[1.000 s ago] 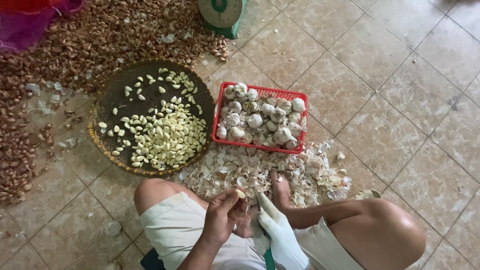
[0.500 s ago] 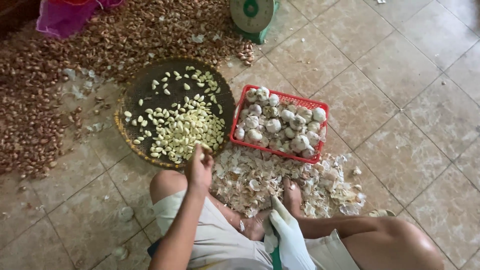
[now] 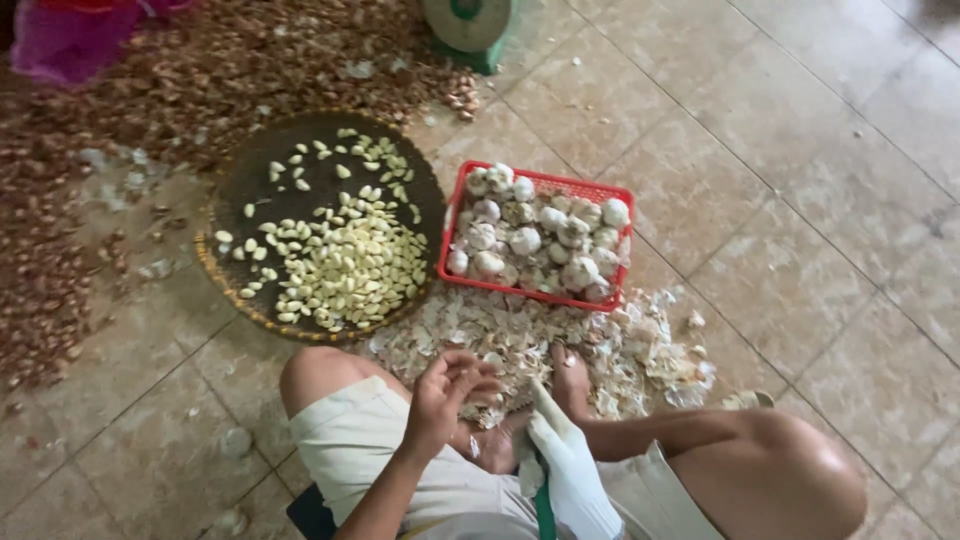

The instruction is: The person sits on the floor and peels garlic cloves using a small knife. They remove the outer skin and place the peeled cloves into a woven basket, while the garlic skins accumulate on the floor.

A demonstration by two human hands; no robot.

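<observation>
Bare left hand (image 3: 447, 392) half-curled, contents unclear, gloved right hand (image 3: 566, 452) grip hidden, garlic skins (image 3: 520, 340) beneath

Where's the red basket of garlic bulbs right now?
In the head view, the red basket sits centre frame on the tiled floor, right of the round tray, behind the peel pile.

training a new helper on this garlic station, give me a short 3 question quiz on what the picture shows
1. True or false: the red basket holds peeled cloves.
2. Which hand wears a white glove? A) left hand B) right hand C) both
3. Fill in: the peeled cloves lie on a round woven ____.

Key
1. False: it holds whole garlic bulbs; the peeled cloves lie on the round tray beside it.
2. B: the right hand is gloved, the left is bare.
3. Tray. The pile of papery skins lies on the floor between the tray, the basket and the person's feet.
</observation>
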